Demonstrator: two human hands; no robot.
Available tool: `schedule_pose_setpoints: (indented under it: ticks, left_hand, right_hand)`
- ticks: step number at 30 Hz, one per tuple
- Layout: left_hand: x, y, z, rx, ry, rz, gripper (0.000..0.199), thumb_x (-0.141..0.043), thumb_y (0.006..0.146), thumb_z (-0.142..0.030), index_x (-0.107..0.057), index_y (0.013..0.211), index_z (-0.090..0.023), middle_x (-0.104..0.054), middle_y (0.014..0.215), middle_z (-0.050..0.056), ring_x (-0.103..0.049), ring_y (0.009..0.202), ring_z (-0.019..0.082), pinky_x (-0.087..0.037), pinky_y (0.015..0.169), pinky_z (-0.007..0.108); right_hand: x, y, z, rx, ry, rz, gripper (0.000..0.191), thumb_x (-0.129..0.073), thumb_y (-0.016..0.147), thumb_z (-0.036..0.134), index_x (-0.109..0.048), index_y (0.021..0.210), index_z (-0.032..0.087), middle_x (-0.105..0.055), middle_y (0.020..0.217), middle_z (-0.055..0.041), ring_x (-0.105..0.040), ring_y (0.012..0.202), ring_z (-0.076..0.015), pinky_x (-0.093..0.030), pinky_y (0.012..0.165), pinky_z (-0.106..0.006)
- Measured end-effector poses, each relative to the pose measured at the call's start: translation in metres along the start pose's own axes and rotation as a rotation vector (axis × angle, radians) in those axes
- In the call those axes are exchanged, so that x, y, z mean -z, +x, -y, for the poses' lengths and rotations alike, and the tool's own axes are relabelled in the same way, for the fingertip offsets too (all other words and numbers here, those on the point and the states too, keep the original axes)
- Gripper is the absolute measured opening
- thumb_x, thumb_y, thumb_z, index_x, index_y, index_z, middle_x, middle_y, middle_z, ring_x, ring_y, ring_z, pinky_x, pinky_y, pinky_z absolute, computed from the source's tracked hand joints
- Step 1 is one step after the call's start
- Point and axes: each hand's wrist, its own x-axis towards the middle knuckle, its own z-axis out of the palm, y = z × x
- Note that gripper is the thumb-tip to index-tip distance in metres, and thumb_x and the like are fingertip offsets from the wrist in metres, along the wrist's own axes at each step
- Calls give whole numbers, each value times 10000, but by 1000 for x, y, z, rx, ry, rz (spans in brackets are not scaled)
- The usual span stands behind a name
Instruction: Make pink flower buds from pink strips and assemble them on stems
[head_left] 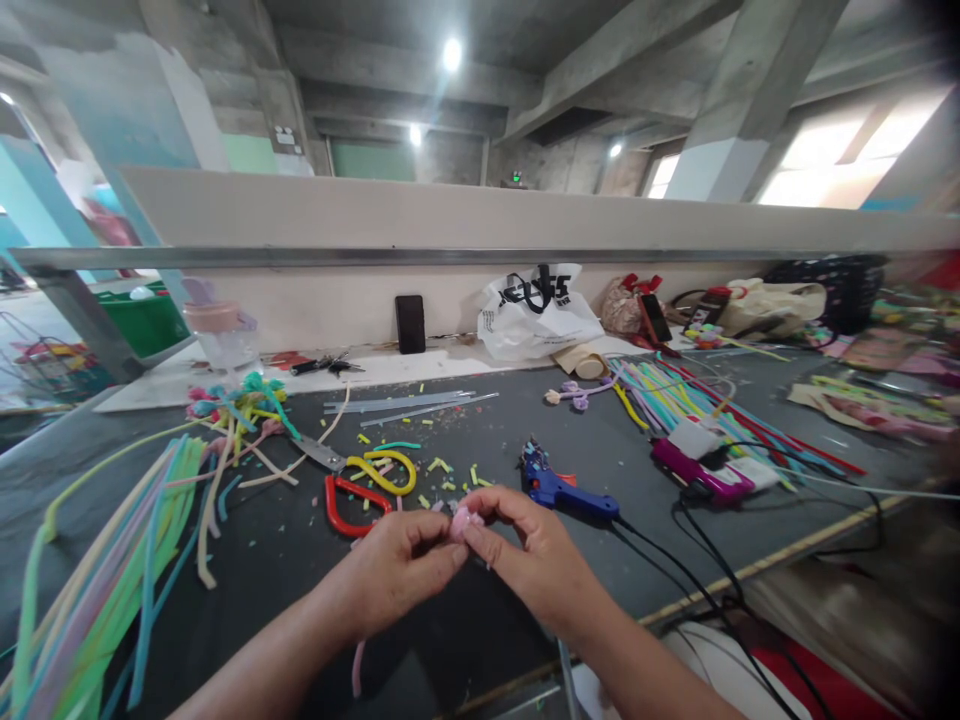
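Observation:
Both hands meet over the front middle of the dark table, pinching a small pink fuzzy flower point(466, 522) between them. My left hand point(409, 565) is closed on its left side, and a pink stem point(358, 668) hangs below that hand. From the right, my right hand point(525, 560) grips the flower with thumb and forefinger. Scissors point(367, 480) with one red and one yellow handle lie just beyond my left hand. A blue glue gun point(566, 490) rests beyond my right hand, its cable trailing to the front right. Small yellow offcuts point(439, 465) are scattered past the fingers.
Bundles of coloured fuzzy stems lie at the left point(150, 560) and right point(675, 385). A purple power strip point(701, 472) with plugs and cables sits at the right. Clear glue sticks point(405, 403), a black phone point(410, 324) and a white bag point(536, 315) are farther back.

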Motion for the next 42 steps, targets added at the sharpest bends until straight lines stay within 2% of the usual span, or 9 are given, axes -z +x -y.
schedule_pose_setpoints:
  ticks: [11,23,29,35,42]
  left_hand:
    - [0,1,0,27,-79,-19,378,-442,844,-475,-526,679,-146,-402,572,-48,-342,521,76,-261,464,190]
    - [1,-2,-2,-21,-62,-40,369,-461,846,-435,-535,638,-139,-409,589,-37,-354,545,80,-263,481,194]
    - [2,5,5,46,-332,-28,357,-590,755,-474,-589,833,-125,-388,545,-69,-289,447,48,-211,410,181]
    - [7,9,-2,46,-558,-7,378,-678,683,-462,-563,836,-137,-435,561,-69,-287,393,22,-182,363,161]
    - [4,14,-13,58,-657,3,321,-608,766,-451,-527,751,-141,-461,619,-48,-280,390,6,-155,357,159]
  right_hand:
    - [2,-3,2,9,33,35,154,-581,807,262,-650,917,179,-660,838,-23,-593,788,-143,-468,741,-246]
    - [0,-2,-1,22,-10,7,119,-574,799,219,-660,876,189,-673,813,-20,-601,768,-147,-479,738,-266]
    - [6,0,-12,1,198,1,347,-572,805,236,-551,1151,218,-644,1052,-71,-600,929,-180,-466,853,-349]
    - [14,0,-8,-35,351,-22,327,-586,800,302,-554,1113,211,-632,1058,-89,-596,940,-195,-455,850,-368]
    - [17,-3,-4,19,433,-19,348,-627,770,364,-573,1077,208,-652,1019,-75,-603,900,-186,-473,824,-339]
